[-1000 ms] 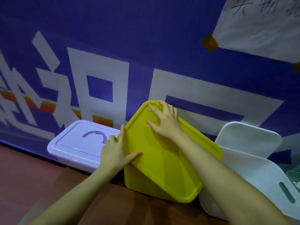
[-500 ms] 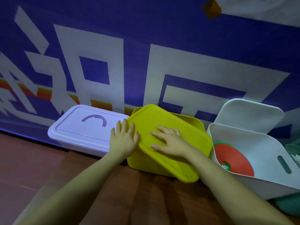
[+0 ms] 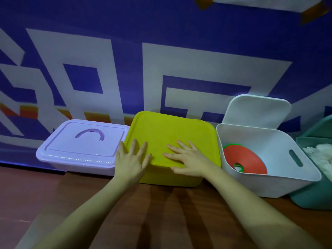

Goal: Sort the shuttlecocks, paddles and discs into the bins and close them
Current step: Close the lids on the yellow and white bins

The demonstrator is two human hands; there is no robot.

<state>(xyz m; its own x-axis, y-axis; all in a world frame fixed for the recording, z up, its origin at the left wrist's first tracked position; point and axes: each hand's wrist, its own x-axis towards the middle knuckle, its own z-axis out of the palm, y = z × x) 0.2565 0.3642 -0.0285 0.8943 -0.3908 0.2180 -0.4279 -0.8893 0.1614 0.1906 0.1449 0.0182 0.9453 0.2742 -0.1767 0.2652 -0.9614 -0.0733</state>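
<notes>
Yellow lid (image 3: 172, 130) sat flat on the yellow bin (image 3: 170, 177), middle of the row against the blue banner (image 3: 161, 33). Both hands were on it, palms down, fingers spread and straight, gripping nothing. Left hand (image 3: 132, 159) was at the lid's near-left corner, partly over the edge; right hand (image 3: 190, 159) was on the near-middle.

Risks as I read them:
- Couldn't tell if the far edge was seated. Pressure was all on the near side, so the back could have stayed proud or popped up.
- Left fingers overhung the edge beside the purple bin (image 3: 80, 146), which sat just beside the yellow one. A hard push there could have pinched them or shoved that bin.
- Yellow bin rested on smooth wood floor (image 3: 107, 212). An off-centre push could have slid it into a neighbour.

White bin (image 3: 269, 177) on the right was open, its lid (image 3: 256, 108) propped upright behind it against the banner. Orange disc (image 3: 246, 160) leaned inside, with a green edge showing behind it. A knock from the yellow bin could have tipped that lid down or off. Teal bin (image 3: 314, 198) at the far right was also open, with something white and fluffy (image 3: 323, 151) inside, likely shuttlecocks, too cropped to be sure. Two bins left to close, by my count. Purple one looked closed.
</notes>
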